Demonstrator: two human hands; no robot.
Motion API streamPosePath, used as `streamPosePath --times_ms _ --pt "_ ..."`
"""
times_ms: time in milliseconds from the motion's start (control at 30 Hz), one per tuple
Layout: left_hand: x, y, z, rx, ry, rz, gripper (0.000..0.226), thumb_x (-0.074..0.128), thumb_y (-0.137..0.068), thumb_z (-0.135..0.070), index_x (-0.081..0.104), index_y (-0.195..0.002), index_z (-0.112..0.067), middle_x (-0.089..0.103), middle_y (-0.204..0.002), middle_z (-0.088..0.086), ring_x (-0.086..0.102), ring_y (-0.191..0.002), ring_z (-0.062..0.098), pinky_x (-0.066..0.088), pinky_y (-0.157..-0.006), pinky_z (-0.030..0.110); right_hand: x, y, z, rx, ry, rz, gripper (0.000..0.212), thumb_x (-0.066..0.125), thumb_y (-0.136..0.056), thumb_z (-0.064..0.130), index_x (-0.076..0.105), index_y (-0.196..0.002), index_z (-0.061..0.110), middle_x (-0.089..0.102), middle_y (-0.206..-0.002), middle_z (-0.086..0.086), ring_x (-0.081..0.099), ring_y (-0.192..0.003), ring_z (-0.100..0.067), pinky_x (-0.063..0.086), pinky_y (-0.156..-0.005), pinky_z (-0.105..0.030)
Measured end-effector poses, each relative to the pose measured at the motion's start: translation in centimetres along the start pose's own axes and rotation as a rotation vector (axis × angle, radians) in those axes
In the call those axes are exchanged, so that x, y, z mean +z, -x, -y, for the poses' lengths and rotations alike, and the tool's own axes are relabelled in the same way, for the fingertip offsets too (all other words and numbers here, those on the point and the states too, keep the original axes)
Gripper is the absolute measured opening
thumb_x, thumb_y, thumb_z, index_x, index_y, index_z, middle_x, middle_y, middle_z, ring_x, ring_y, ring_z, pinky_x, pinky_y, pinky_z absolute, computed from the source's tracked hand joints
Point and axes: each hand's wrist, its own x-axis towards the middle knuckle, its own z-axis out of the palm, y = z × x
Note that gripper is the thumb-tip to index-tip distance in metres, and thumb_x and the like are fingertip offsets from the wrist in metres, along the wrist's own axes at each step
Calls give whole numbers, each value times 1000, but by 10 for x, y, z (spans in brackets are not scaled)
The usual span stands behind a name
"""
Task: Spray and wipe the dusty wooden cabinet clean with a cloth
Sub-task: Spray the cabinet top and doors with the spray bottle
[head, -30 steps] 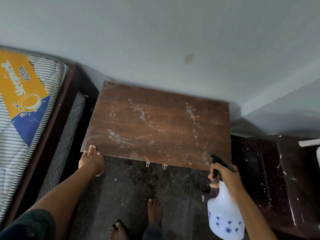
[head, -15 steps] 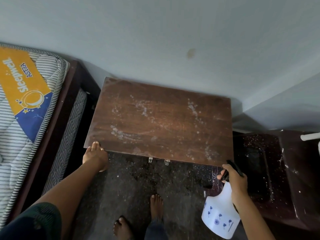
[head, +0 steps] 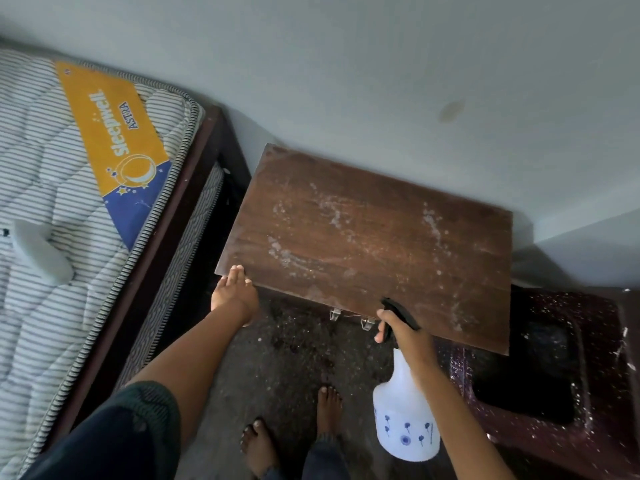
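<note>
The wooden cabinet top (head: 374,244) stands against the wall, brown and streaked with pale dust patches. My left hand (head: 233,292) lies flat at its front left corner, fingers straight and together, touching the edge. My right hand (head: 401,329) grips the neck and black trigger of a white spray bottle (head: 403,420) with blue flower prints. The black nozzle sits just over the cabinet's front edge, right of the two metal clasps (head: 349,318). A pale lump (head: 40,252) lies on the mattress; I cannot tell whether it is a cloth.
A striped mattress (head: 52,306) with an orange and blue label lies on a dark bed frame (head: 162,258) to the left. A dark maroon speckled plastic stool (head: 568,368) stands right of the cabinet. My bare feet (head: 294,434) stand on the dark dusty floor.
My right hand has carried the spray bottle left and up to the cabinet's front edge. My left hand stays at the front left corner. My view has swung left.
</note>
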Motion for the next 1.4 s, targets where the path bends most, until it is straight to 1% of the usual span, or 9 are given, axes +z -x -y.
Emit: streamPosePath --times_ms 133,267,567,700,900,1000,1167,1300,1400 --pt "5 0 7 36 60 -19 63 38 -96 -14 7 -150 -4 -11 -158 12 -12 -146 23 3 -118 36 36 -2 10 -113 132 46 47 59 -62 62 65 -46 18 65 -53 -4 65 -77 -26 40 -99 -50" --pt "7 5 16 85 60 -54 60 34 -96 -14 9 -150 -9 -10 -159 10 -11 -146 24 2 -118 43 65 2 28 -150 192 51 57 47 -57 68 64 -47 15 64 -48 0 65 -72 -26 37 -102 -52" --pt "10 22 38 250 184 -290 58 37 -96 -15 16 -150 -12 5 -160 7 -5 -147 22 4 -119 40 129 22 55 -279 360 266 46 54 -63 62 66 -50 20 68 -54 2 66 -78 -21 36 -103 -50" --pt "5 24 51 288 190 -402 53 41 -93 -18 31 -145 -16 26 -154 2 8 -147 21 11 -118 39 138 23 67 -330 459 185 46 56 -81 48 66 -52 14 66 -49 4 65 -70 -15 42 -98 -47" --pt "5 29 72 273 220 -448 41 44 -84 -16 57 -122 -20 59 -122 -5 42 -125 18 34 -105 34 147 28 85 -325 354 82 43 59 -84 41 65 -56 10 65 -52 -3 65 -61 -18 50 -75 -35" --pt "3 29 76 291 242 -467 41 45 -84 -14 60 -121 -20 60 -119 -4 44 -124 18 35 -102 34 144 26 96 -337 242 91 36 60 -86 37 67 -70 6 65 -58 -3 63 -62 -18 48 -69 -30" --pt "1 32 78 316 220 -470 40 45 -84 -13 59 -121 -19 60 -120 -3 43 -124 20 37 -100 36 120 17 126 -386 33 -169 38 59 -74 48 64 -53 17 61 -43 0 65 -57 -25 55 -73 -39" --pt "5 33 69 318 180 -449 41 43 -86 -16 55 -125 -20 56 -127 -3 40 -127 19 34 -103 35 94 20 141 -372 4 -228 37 58 -81 37 63 -54 13 59 -39 2 65 -63 -24 52 -75 -34" --pt "8 36 59 336 127 -430 48 44 -90 -19 42 -138 -21 40 -145 0 27 -138 20 26 -111 36 83 29 139 -378 -78 -162 32 60 -85 25 61 -58 8 59 -45 0 49 -42 -17 42 -53 -28"
